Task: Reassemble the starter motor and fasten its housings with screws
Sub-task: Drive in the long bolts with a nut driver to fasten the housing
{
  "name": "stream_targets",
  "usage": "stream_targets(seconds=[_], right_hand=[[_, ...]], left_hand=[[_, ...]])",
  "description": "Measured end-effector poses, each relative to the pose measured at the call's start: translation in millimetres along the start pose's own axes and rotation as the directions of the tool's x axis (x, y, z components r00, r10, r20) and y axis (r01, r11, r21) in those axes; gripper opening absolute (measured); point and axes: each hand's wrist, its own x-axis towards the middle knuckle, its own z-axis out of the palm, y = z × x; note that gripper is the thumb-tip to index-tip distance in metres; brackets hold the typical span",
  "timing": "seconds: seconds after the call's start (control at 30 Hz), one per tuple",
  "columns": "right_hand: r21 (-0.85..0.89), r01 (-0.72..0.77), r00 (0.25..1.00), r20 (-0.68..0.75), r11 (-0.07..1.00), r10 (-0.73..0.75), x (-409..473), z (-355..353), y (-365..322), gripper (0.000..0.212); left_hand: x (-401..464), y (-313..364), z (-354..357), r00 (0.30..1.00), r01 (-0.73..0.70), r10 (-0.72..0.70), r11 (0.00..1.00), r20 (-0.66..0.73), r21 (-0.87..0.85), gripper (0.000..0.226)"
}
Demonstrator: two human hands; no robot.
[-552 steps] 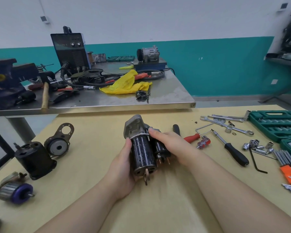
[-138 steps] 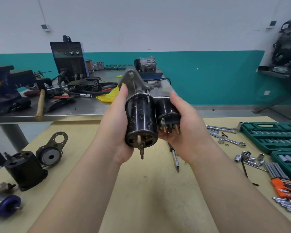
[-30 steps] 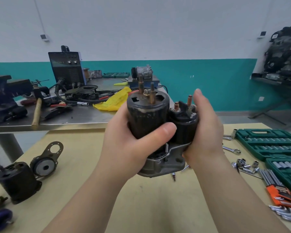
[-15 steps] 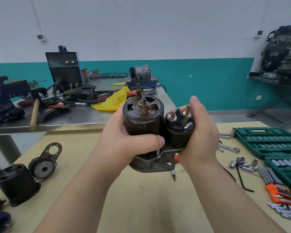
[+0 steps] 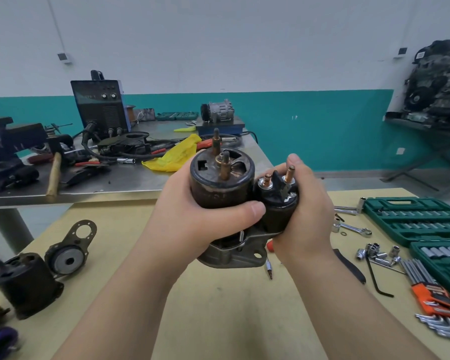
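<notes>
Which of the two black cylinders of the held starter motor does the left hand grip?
The larger black cylinder, with the open end and brass shaft; the left hand wraps it. The right hand holds the smaller cylinder.

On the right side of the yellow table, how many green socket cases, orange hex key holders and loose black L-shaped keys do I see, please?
Green plastic socket cases: 2
Orange plastic hex key holder: 1
Black L-shaped hex key: 1
Total: 4
</notes>
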Motion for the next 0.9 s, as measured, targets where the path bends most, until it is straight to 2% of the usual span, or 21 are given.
stream_targets(seconds=[0.27,0.43,0.6,0.9], right_hand=[[-0.036,-0.012,1.0,0.008,0.999,0.012,1.1,0.5,-1.3,0.06],[-0.071,0.006,0.998,0.066,0.997,-0.001,2.3,-1.3,-0.5,0.049],[-0.117,0.024,0.994,0.113,0.993,-0.011,2.1,-2.2,-1.5,0.052],[-0.105,0.072,0.985,0.166,0.992,-0.054,3.4,-3.5,-1.6,0.041]], left_hand=[[-0.2,-0.4,0.6,0.999,-0.043,0.043,0.999,-0.002,-0.033,0.062],[-1.0,0.3,1.4,0.996,-0.091,0.091,0.996,-0.009,-0.017,0.058],[-2.9,1.2,2.6,0.991,-0.13,0.131,0.991,-0.018,0.011,0.057],[-5.6,2.5,8.3,0.976,-0.209,0.212,0.976,-0.047,0.064,0.055]])
